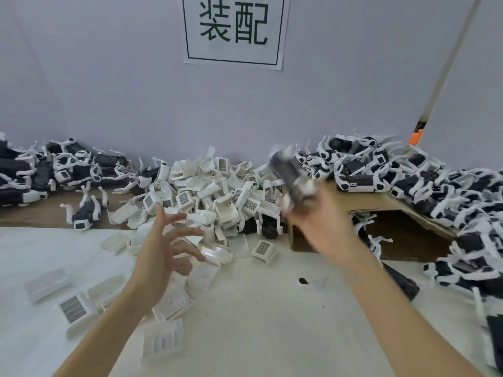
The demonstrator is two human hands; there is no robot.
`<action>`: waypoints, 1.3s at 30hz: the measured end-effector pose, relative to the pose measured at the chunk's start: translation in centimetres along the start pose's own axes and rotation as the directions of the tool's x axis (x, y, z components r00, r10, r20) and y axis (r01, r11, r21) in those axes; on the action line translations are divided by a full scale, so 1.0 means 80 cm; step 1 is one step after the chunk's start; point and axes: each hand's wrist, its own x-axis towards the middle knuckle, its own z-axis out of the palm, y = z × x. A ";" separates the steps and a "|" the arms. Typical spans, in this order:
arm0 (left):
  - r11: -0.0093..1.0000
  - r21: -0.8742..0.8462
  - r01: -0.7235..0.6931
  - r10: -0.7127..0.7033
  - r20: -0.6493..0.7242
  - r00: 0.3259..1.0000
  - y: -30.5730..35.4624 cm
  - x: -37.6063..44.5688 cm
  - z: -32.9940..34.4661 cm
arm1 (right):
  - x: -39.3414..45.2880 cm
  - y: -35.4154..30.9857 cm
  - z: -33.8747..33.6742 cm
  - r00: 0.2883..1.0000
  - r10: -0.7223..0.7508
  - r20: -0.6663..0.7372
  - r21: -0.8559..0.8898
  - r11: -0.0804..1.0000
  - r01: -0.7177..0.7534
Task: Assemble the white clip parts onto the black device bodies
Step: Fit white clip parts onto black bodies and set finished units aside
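1. Two bare forearms are reaching forward from the bottom edge over a white table [258, 308].
2. Loose white clips [163, 342] are lying scattered on the near left part of that table, some showing a dark grid face, such as one near the left edge [73, 311].
3. A small black bit [303, 281] is lying alone on the table near the right forearm.
4. The left hand [163, 251] is hovering above the scattered clips with its fingers spread apart and straight, holding nothing.
5. The right hand [318, 224] is raised higher, its fingers curling around the lower end of a black body [290, 172]; the body is tilting up and to the left and is blurred, so whether a white clip is seated on it cannot be told.
6. Behind the hands, a big heap of white clips [217, 191] is piling up against the wall at the middle of the table.
7. A brown cardboard box [381, 227] is lying open on its side to the right, with black and white pieces inside it.
8. Black bodies carrying white parts are heaping on and beyond the box at the right [435, 191] and along the far left [54, 170].
9. A white paper sign [234, 28] with dark printed characters is hanging on the pale wall [95, 91] above the middle heap.
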 end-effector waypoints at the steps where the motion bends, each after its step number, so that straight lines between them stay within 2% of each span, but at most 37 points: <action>1: 1.000 0.007 -0.023 0.023 -0.022 0.999 0.002 0.004 -0.004 | 0.011 -0.023 -0.008 0.994 -0.083 -0.064 0.142 0.986 0.092; 2: 0.999 0.030 -0.033 0.034 -0.039 0.999 0.002 0.007 -0.009 | 0.015 -0.037 -0.015 0.987 -0.105 -0.122 0.259 0.957 0.134; 3: 0.997 0.063 -0.038 0.041 -0.047 0.998 0.000 0.008 -0.011 | 0.016 -0.042 -0.020 0.993 -0.064 -0.102 0.379 0.920 0.098; 4: 0.993 0.103 -0.049 0.055 -0.049 0.997 -0.002 0.008 -0.011 | 0.013 -0.039 -0.021 0.999 -0.028 -0.032 0.379 0.925 0.038; 5: 0.985 0.159 -0.068 0.077 -0.050 0.996 -0.003 0.007 -0.010 | 0.011 -0.027 -0.020 0.999 0.028 0.026 0.303 0.952 -0.034; 7: 0.925 0.352 -0.146 0.175 -0.051 0.983 -0.010 0.003 -0.005 | 0.003 0.017 -0.012 0.989 0.069 0.129 0.159 0.983 -0.089; 8: 0.831 0.520 -0.197 0.250 -0.033 0.968 -0.015 0.002 -0.004 | 0.000 0.042 -0.007 0.982 0.108 0.155 0.143 0.981 -0.131; 9: 0.668 0.704 -0.239 0.320 0.019 0.947 -0.021 0.002 -0.004 | -0.003 0.069 -0.002 0.975 0.150 0.166 0.141 0.975 -0.174; 10: 0.457 0.848 -0.269 0.359 0.101 0.928 -0.026 0.001 -0.004 | -0.007 0.093 0.006 0.968 0.192 0.161 0.156 0.964 -0.217; 11: 0.263 0.922 -0.285 0.368 0.177 0.913 -0.030 -0.001 -0.003 | -0.010 0.114 0.015 0.959 0.237 0.156 0.170 0.950 -0.263; 12: 0.131 0.946 -0.296 0.362 0.232 0.903 -0.034 -0.002 -0.003 | -0.009 0.132 0.023 0.949 0.276 0.153 0.183 0.936 -0.302; 14: 0.024 0.950 -0.312 0.356 0.284 0.890 -0.042 -0.002 -0.003 | -0.003 0.157 0.042 0.936 0.308 0.173 0.211 0.916 -0.341; 15: 0.029 0.947 -0.321 0.368 0.288 0.884 -0.044 -0.001 -0.003 | 0.002 0.164 0.050 0.934 0.306 0.186 0.228 0.911 -0.344; 16: 0.086 0.944 -0.319 0.399 0.260 0.879 -0.044 0.002 -0.005 | 0.009 0.168 0.055 0.932 0.306 0.196 0.243 0.905 -0.348; 18: 0.336 0.899 -0.281 0.468 0.099 0.878 -0.036 0.011 -0.013 | 0.019 0.173 0.064 0.927 0.310 0.210 0.261 0.896 -0.359; 20: 0.603 0.763 -0.232 0.485 -0.120 0.866 -0.021 0.030 -0.031 | 0.025 0.179 0.065 0.924 0.311 0.223 0.280 0.887 -0.366; 21: 0.676 0.710 -0.200 0.481 -0.219 0.849 -0.014 0.043 -0.044 | 0.028 0.184 0.063 0.922 0.309 0.232 0.290 0.883 -0.368; 22: 0.692 0.706 -0.150 0.483 -0.298 0.824 -0.008 0.060 -0.061 | 0.030 0.187 0.059 0.920 0.306 0.244 0.292 0.882 -0.371; 23: 0.656 0.752 -0.060 0.481 -0.356 0.801 -0.003 0.078 -0.081 | 0.033 0.190 0.055 0.917 0.303 0.258 0.289 0.882 -0.372; 24: 0.575 0.814 0.087 0.464 -0.411 0.785 0.001 0.098 -0.103 | 0.035 0.192 0.052 0.915 0.302 0.268 0.290 0.880 -0.375; 26: 0.341 0.863 0.373 0.425 -0.495 0.758 0.009 0.132 -0.153 | 0.037 0.194 0.048 0.914 0.295 0.278 0.304 0.876 -0.375; 28: 0.171 0.850 0.499 0.360 -0.525 0.771 0.023 0.156 -0.198 | 0.037 0.195 0.048 0.916 0.292 0.274 0.301 0.879 -0.370; 30: 0.105 0.841 0.531 0.244 -0.539 0.806 0.031 0.174 -0.237 | 0.037 0.196 0.049 0.913 0.303 0.273 0.302 0.874 -0.380; 32: 0.101 0.880 0.465 0.154 -0.475 0.866 0.031 0.190 -0.259 | 0.039 0.198 0.051 0.910 0.314 0.272 0.308 0.867 -0.392; 34: 0.185 0.914 0.361 0.184 -0.393 0.901 0.027 0.204 -0.266 | 0.040 0.199 0.056 0.908 0.320 0.271 0.293 0.871 -0.394; 39: 0.271 0.914 0.301 0.335 -0.383 0.861 0.015 0.208 -0.248 | 0.041 0.200 0.057 0.907 0.318 0.276 0.269 0.880 -0.391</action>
